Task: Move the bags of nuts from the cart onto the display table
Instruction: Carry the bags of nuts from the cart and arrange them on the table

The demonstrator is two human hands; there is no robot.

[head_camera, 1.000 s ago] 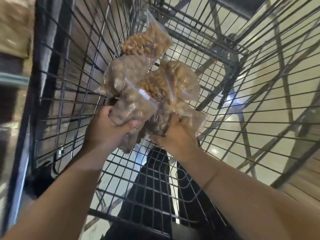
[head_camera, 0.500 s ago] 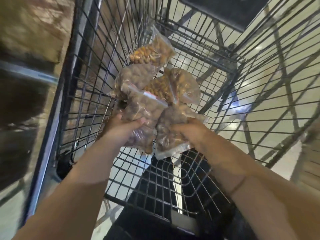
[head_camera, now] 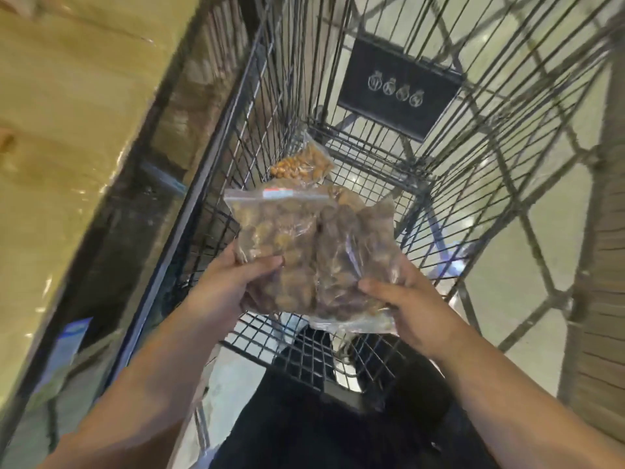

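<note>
Lifting step: the left hand and right hand each hold a bag of nuts in closed fingers above the cart, likely needing a carry left to the surface.

The wire cart fills the centre and right of the frame. At mid-frame, inside it, the left hand and the right hand grip two bags of nuts side by side, raised above the cart floor. Behind them, toward the upper centre, a third bag lies in the cart's far left corner. A placard hangs on the far wall. A wooden surface runs along the left of the frame.
</note>
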